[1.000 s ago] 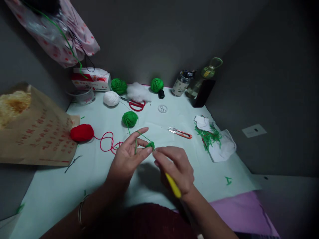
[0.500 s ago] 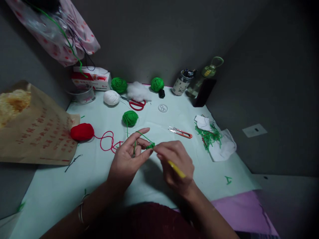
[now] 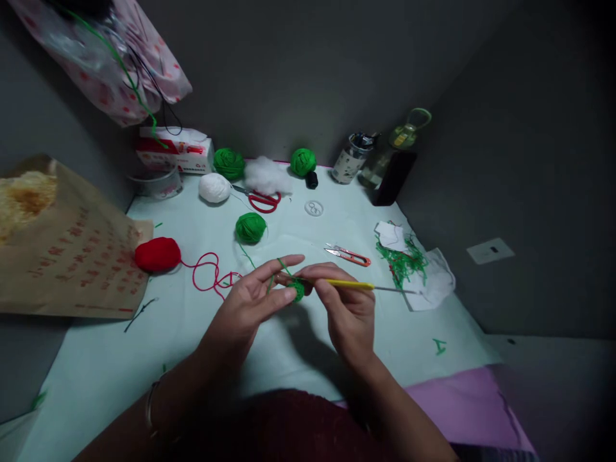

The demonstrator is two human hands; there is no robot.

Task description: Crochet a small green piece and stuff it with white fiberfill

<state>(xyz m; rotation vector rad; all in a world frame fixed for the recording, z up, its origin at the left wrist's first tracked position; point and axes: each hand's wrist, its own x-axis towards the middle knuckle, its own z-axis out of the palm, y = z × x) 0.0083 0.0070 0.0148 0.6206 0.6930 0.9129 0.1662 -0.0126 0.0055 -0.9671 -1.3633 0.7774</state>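
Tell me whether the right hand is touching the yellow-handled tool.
Touching: the head view shows the right hand gripping the yellow-handled tool.

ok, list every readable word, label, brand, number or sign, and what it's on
Paper bag: red writing, seems to start "小时候"; rest too blurred.
Red-and-white box: print too small to read.
Plastic tub: reddish marking, too blurred to read.
Can't make out any other text.

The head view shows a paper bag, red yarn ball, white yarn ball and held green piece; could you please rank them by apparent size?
Largest to smallest:
Paper bag
Red yarn ball
White yarn ball
Green piece, partly covered
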